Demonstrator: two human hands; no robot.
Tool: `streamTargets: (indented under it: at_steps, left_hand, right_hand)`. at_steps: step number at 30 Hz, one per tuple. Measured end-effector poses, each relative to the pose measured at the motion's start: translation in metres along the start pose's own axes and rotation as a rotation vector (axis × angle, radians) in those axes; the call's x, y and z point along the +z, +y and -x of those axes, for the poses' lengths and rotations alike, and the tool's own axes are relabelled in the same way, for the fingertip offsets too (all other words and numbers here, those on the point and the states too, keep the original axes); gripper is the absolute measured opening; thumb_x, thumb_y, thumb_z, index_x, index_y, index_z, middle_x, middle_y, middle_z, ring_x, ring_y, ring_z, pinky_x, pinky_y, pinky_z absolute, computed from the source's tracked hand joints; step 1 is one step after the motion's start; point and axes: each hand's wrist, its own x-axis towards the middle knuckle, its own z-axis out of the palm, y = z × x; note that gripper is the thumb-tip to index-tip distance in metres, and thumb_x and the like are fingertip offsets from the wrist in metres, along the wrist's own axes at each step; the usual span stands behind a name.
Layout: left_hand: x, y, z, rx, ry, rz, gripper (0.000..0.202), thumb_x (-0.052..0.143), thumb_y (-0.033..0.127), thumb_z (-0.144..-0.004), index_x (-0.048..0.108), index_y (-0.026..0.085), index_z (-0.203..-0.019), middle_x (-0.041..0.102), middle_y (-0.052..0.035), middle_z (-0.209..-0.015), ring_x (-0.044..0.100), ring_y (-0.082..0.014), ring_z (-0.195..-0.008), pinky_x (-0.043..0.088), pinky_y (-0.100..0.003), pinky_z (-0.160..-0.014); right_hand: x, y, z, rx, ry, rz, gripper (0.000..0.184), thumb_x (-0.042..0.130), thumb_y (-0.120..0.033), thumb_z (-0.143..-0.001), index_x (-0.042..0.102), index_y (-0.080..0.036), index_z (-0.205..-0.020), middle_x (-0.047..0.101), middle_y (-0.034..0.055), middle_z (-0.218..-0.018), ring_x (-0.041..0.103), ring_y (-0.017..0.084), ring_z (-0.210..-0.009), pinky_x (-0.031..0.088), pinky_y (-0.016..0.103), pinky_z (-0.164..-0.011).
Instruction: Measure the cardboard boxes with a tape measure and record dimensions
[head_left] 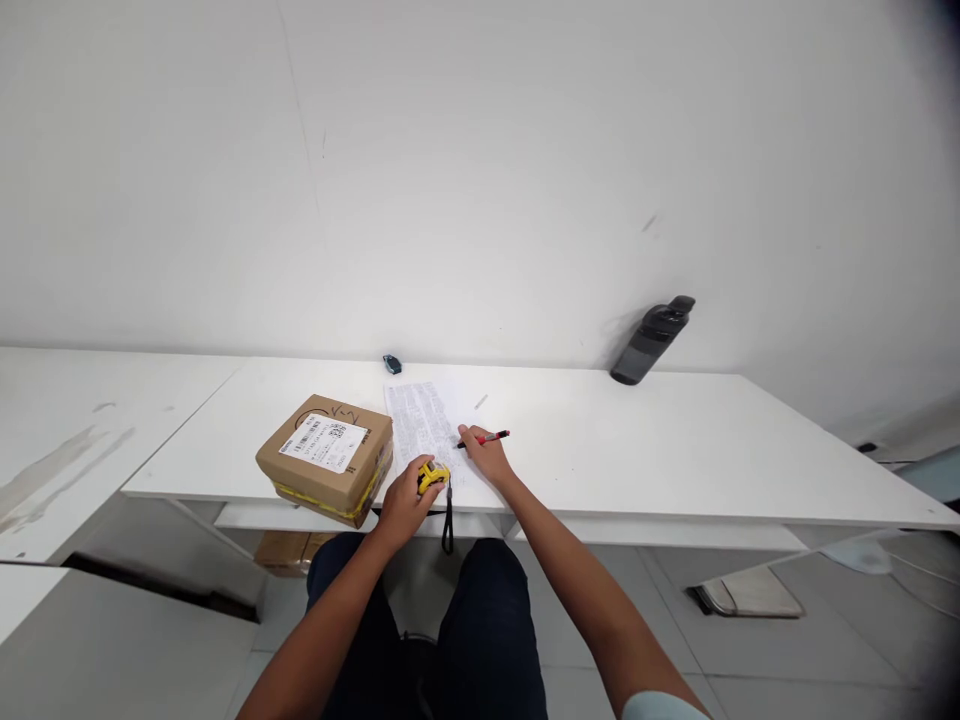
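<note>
Near the table's front edge, my left hand (403,507) is closed around a yellow and black tape measure (433,477), whose black wrist strap (448,525) dangles over the edge. My right hand (486,459) grips a red and black pen (493,438), its dark tip pointing left at a sheet of paper (420,425). Dense writing or print covers the sheet, too small to read. Just left of the paper sits a cardboard box (330,455) with a white label, yellow tape round its side and handwritten marks on top.
A dark bottle (651,340) stands at the back right of the white table (637,450), close to the wall. A small dark blue object (392,364) lies behind the paper. Below the tabletop at left is another cardboard box (289,553). A flat pale item (754,592) rests on the floor at right.
</note>
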Motion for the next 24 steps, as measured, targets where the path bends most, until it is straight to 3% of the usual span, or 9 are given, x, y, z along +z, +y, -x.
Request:
streamTargets:
  at_steps: [11,24]
  left_hand:
    - [-0.0005,0.0023,-0.0014,-0.050,0.025,0.133,0.037,0.064,0.032,-0.081,0.051,0.025,-0.115,0.067,-0.0025,-0.113,0.064,-0.0199,-0.102,0.047,-0.032,-0.089]
    - [0.0050,-0.0019,-0.0025,-0.040,0.072,0.223,0.037,0.067,0.029,-0.078,0.046,0.024,-0.108,0.065,-0.0052,-0.114,0.063,-0.0206,-0.105,0.047,-0.035,-0.090]
  right_hand:
    - [0.0015,0.0081,-0.0052,0.043,0.006,-0.033,0.038,0.050,-0.048,-0.084,0.042,-0.023,-0.056,0.045,-0.0039,-0.055,0.044,0.015,-0.057,0.034,0.028,-0.059]
    - [-0.0007,0.0027,-0.0018,0.070,0.043,-0.019,0.040,0.048,-0.050,-0.085,0.037,-0.024,-0.056,0.043,-0.0041,-0.051,0.044,0.016,-0.055,0.035,0.028,-0.057]
